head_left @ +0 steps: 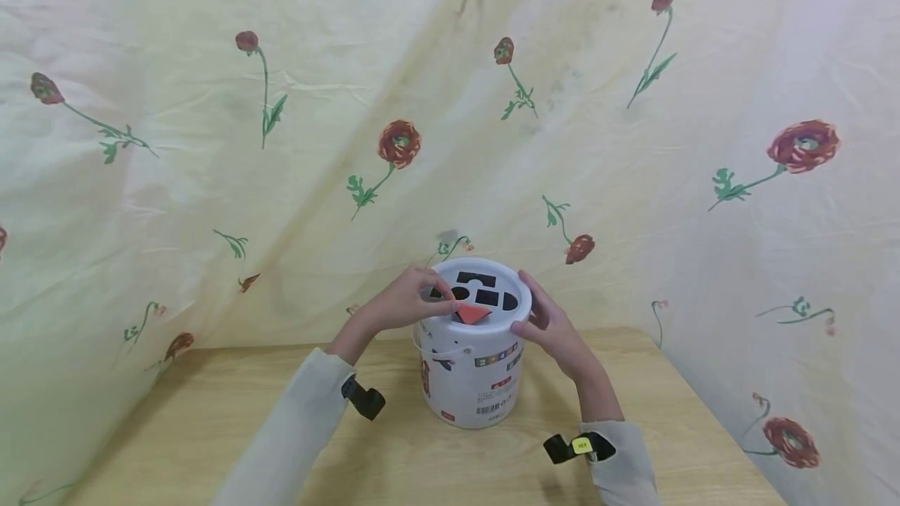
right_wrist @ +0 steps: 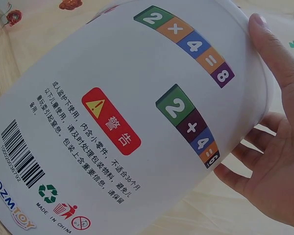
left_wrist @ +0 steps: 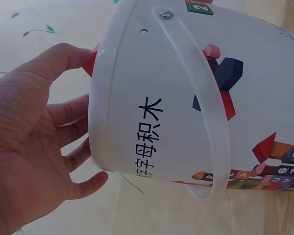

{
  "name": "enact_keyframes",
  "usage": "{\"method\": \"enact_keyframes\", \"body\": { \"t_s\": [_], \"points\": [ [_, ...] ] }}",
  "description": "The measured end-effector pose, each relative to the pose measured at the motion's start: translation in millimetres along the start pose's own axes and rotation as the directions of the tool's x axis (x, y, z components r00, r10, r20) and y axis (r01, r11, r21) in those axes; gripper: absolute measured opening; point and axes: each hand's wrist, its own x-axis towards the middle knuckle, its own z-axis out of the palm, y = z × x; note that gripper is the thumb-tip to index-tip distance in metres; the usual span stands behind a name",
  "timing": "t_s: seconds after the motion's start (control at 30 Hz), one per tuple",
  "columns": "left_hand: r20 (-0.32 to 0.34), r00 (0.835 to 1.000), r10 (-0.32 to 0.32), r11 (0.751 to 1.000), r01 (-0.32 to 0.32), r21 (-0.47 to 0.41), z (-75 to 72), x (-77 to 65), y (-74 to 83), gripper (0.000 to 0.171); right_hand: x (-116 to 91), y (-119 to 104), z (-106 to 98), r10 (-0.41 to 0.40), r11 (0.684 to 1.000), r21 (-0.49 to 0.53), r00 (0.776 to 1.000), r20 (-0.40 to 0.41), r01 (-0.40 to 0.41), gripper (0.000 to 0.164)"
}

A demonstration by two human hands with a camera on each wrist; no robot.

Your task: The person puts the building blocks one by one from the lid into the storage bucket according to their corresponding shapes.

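Observation:
A white toy-block bucket (head_left: 469, 381) stands upright on the table, its lid (head_left: 520, 312) pierced with several shaped holes. My left hand (head_left: 410, 300) reaches over the lid from the left and pinches a red triangular block (head_left: 473, 313) at the lid's near side. In the left wrist view only a small corner of the red block (left_wrist: 91, 63) shows past the rim. On the other side, my right hand (head_left: 555, 328) grips the bucket at its rim, with the thumb (right_wrist: 264, 36) on the near side and the other fingers curled round behind.
A thin white carrying handle (left_wrist: 206, 88) hangs down the bucket's side. The wooden table (head_left: 267, 412) runs up to a flower-patterned cloth (head_left: 316, 84) right behind the bucket, and cloth also hangs at both sides.

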Motion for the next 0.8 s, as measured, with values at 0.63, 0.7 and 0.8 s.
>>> {"method": "enact_keyframes", "body": {
  "t_s": [0.63, 0.7, 0.8],
  "points": [
    [0.025, 1.0, 0.014, 1.0, -0.014, -0.005, -1.8, 2.6, -1.7, 0.015, 0.6, 2.8, -0.4, -0.001, 1.0, -0.005, 1.0, -0.007, 0.001, 0.088],
    [0.006, 1.0, 0.016, 1.0, -0.016, -0.006, -1.2, 2.4, -3.0, 0.014, 0.6, 3.0, -0.3, -0.001, 1.0, -0.004, 1.0, -0.007, 0.001, 0.088],
    [-0.026, 1.0, 0.013, 1.0, -0.013, -0.01, 0.2, 1.9, -4.9, 0.013, 0.5, 3.0, -0.3, 0.001, 1.0, -0.002, 1.0, -0.005, -0.001, 0.088]
  ]
}}
